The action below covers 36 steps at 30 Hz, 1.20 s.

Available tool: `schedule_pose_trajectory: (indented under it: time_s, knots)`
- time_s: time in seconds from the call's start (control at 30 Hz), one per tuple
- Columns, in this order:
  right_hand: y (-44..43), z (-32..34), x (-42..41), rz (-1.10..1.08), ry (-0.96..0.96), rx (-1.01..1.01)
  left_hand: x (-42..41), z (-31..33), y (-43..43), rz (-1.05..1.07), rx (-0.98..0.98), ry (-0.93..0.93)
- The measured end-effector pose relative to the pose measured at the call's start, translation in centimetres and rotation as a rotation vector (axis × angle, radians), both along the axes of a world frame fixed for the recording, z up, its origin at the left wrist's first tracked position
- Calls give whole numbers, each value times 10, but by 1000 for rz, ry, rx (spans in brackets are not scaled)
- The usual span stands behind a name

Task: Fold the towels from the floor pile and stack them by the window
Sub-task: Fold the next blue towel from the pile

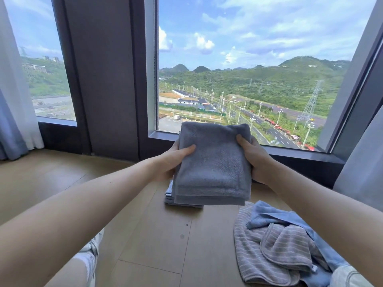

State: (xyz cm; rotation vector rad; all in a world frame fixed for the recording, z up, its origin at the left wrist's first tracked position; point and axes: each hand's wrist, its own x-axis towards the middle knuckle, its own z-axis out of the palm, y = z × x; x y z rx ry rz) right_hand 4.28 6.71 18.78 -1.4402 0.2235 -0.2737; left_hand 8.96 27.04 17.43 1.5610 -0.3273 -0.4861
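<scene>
Head-worn camera view, looking down past two bare forearms toward a big window. A short stack of folded towels sits on the wood floor, w/ the window frame just behind the stack. In the air directly above the stack, hiding most of it, is a folded grey towel. L hand grasps its left edge and R hand its right edge, each w/ thumb curled over the top face and fingers underneath. Right of the stack, nearer the person, lies the unfolded pile: crumpled striped grey and blue towels. A white shoe shows left of the stack, nearer the person.

Risks, as a judgement: the held towel blocks sight of the stack, so it could land off-centre, overhang one side and tip the layers. Grip is at the edges only, so the loose layers at the near edge could sag or slide apart on release, undoing the fold. Pulling fingers out from under too fast might drag the top towels askew. Several towels aren't folded yet, so an uneven base now would prob get worse as the stack grows
</scene>
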Motion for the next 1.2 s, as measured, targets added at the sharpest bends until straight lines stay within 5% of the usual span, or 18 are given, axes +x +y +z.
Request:
schedule_pose_trajectory:
  time_s: [0.27,0.47,0.63,0.8,1.2]
  knots:
    - [-18,-8,5,2,376,38,-8,3,9,-140,71,294]
    - [-12,-13,0,144,273,22,0,1,6,112,9,159]
    - [-8,-21,-2,118,282,34,-3,0,5,14,-21,143]
    - [1,-10,-8,190,273,-44,-19,11,12,-117,168,132]
    - [26,26,-38,263,180,-42,-17,34,22,11,74,-62]
